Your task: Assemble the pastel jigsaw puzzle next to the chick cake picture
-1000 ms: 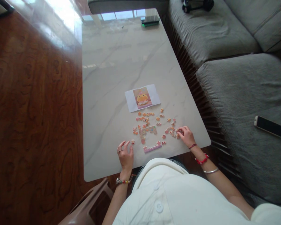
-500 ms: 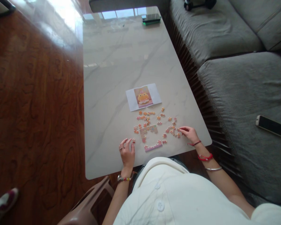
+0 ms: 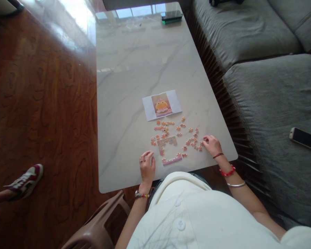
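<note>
My left hand (image 3: 147,167) rests at the near edge of the table with its fingers curled. A pale jigsaw piece (image 3: 151,151) shows at its fingertips, pinched or touched there. My right hand (image 3: 212,144) is beside a cluster of loose jigsaw pieces (image 3: 194,143), thumb and fingers pressed together; what they hold is too small to make out. Between the hands lies a partly joined jigsaw corner (image 3: 160,147), with a separate joined pink-purple strip (image 3: 172,159) below it. More orange pieces (image 3: 163,128) are scattered above, under a paper printed with an orange cartoon figure (image 3: 161,104).
The marble-patterned table (image 3: 126,93) carries a dark device on a green base (image 3: 171,16) at its far end. A grey sofa (image 3: 272,90) with a phone (image 3: 305,138) stands on the right. A brown plastic stool (image 3: 98,224) and another person's shoe (image 3: 28,181) are at left.
The view has shifted slightly. My right hand has drawn back a little from the loose pieces, and my left hand has closed in on the piece beside it. More of the other person's shoe shows.
</note>
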A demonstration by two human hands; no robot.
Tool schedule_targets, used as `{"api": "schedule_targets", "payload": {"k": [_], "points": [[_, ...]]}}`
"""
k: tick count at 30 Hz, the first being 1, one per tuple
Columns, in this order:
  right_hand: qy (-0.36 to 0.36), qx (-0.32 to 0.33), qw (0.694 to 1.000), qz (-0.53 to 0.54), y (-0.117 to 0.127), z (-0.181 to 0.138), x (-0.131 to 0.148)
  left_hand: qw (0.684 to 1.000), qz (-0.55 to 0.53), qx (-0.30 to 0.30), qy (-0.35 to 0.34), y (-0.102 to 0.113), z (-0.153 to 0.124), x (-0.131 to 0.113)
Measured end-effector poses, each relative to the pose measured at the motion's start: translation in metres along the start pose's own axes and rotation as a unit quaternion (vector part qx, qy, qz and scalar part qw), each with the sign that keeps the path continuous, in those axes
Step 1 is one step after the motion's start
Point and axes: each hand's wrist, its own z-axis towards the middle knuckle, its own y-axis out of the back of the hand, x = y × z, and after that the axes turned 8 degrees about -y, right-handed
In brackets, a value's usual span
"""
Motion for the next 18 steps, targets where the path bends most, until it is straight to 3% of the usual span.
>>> {"api": "schedule_targets", "payload": {"k": [4,8,13,16,18], "points": [[0.056,0.019,0.998,-0.024,-0.015,0.0,0.017,1.0,0.001,0.001,0.004,0.002,0.003,0.0],[0.036,0.006,0.999,-0.031,-0.026,-0.003,0.027,1.0,0.007,-0.004,0.01,0.005,0.003,0.0],[0.016,0.007,0.999,0.047,-0.016,-0.004,0.031,1.0,-0.008,0.009,0.004,0.007,-0.004,0.001],[-0.005,0.073,0.984,0.16,-0.01,-0.01,0.052,0.999,-0.033,0.023,0.012,0.007,-0.007,-0.001],[-0.006,0.167,0.95,0.265,-0.012,-0.017,0.075,0.996,-0.069,0.046,0.039,0.007,-0.008,-0.007]]}}
